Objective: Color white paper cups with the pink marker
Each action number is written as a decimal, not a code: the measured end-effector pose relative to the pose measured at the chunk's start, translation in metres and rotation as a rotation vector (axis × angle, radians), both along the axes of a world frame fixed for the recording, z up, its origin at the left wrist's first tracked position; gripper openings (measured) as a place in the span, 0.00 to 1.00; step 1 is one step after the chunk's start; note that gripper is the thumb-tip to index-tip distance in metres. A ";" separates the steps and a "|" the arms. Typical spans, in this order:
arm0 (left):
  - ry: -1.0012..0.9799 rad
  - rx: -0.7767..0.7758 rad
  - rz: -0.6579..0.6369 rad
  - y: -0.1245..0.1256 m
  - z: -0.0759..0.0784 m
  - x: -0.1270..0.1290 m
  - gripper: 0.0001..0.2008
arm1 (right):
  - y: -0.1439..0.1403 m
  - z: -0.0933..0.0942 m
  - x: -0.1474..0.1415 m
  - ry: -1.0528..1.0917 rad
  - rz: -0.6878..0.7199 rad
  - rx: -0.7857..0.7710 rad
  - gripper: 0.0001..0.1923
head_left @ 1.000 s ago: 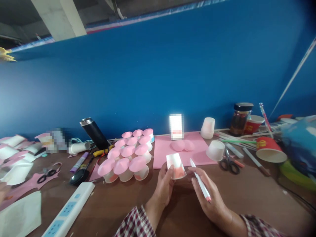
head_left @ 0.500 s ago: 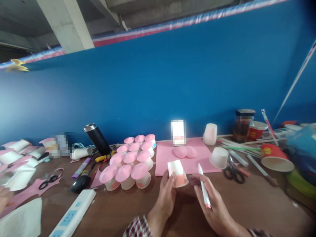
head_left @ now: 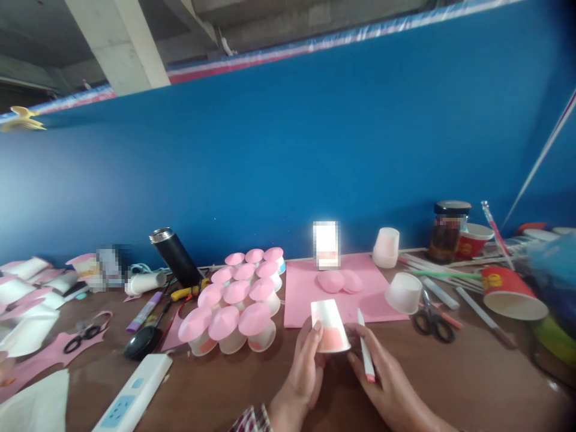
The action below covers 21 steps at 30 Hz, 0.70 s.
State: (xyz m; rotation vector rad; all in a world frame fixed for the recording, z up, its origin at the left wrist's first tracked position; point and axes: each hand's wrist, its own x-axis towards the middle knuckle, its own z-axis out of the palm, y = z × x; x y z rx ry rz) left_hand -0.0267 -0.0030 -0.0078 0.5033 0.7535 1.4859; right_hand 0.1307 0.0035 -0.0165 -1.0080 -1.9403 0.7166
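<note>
The left hand (head_left: 306, 369) holds a small paper cup (head_left: 330, 326) upside down just above the brown table (head_left: 454, 378), fingers wrapped round its left side, with one fingertip showing on the front wall. The cup is white at its narrow top and shaded pink-orange toward the wide rim below. The right hand (head_left: 387, 384) is just beside it, closed round a white marker (head_left: 365, 353) that lies slanted across the fingers with its pink end toward the person; the upper end comes close to the cup's right edge, though the blur makes it hard to tell whether they touch. Directly behind the cup lies a pink sheet (head_left: 301, 294) with two pink discs (head_left: 339, 281) resting on it. To the left of the sheet stands a cluster of cups with pink caps (head_left: 238, 297), packed close together. Right of the sheet an upturned white cup (head_left: 404, 293) sits beside black scissors (head_left: 432, 318), and a red paper cup (head_left: 510, 293) lies on its side farther right. A dark jar (head_left: 447, 233) stands near the blue wall (head_left: 288, 150). On the left are a black flask (head_left: 173, 257) leaning over, a power strip (head_left: 132, 393) at the near edge and a second pair of scissors (head_left: 81, 337) on pink scraps.
</note>
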 end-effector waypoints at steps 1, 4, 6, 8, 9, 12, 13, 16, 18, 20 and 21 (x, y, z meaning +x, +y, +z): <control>0.004 -0.001 0.000 0.000 -0.001 0.000 0.14 | 0.000 0.000 0.000 -0.004 0.005 -0.001 0.19; 0.007 -0.015 0.006 0.000 -0.003 -0.002 0.16 | 0.001 -0.003 0.000 -0.028 0.017 -0.005 0.20; 0.009 -0.023 0.012 0.000 -0.004 -0.003 0.18 | 0.002 -0.005 0.000 -0.042 0.031 -0.019 0.20; 0.012 -0.030 0.025 0.000 -0.004 -0.003 0.19 | 0.002 -0.005 0.000 -0.050 0.042 -0.034 0.21; 0.012 -0.035 0.032 -0.001 -0.004 -0.003 0.20 | 0.002 -0.006 0.000 -0.054 0.043 -0.039 0.21; 0.006 -0.060 0.053 -0.001 -0.001 -0.002 0.20 | 0.003 -0.005 0.000 -0.065 0.045 -0.055 0.20; 0.003 -0.072 0.060 -0.001 -0.001 -0.002 0.20 | 0.003 -0.004 0.000 -0.065 0.050 -0.061 0.20; -0.010 -0.081 0.060 -0.001 0.001 -0.002 0.20 | 0.003 -0.003 -0.001 -0.060 0.068 -0.074 0.20; -0.020 -0.048 0.036 0.000 0.001 -0.002 0.19 | 0.003 -0.003 -0.001 -0.061 0.069 -0.082 0.20; -0.024 -0.013 0.013 0.000 0.000 -0.002 0.18 | 0.003 -0.004 -0.001 -0.063 0.058 -0.081 0.20; -0.023 -0.004 0.008 0.000 0.000 -0.002 0.18 | 0.003 -0.004 -0.001 -0.063 0.054 -0.078 0.21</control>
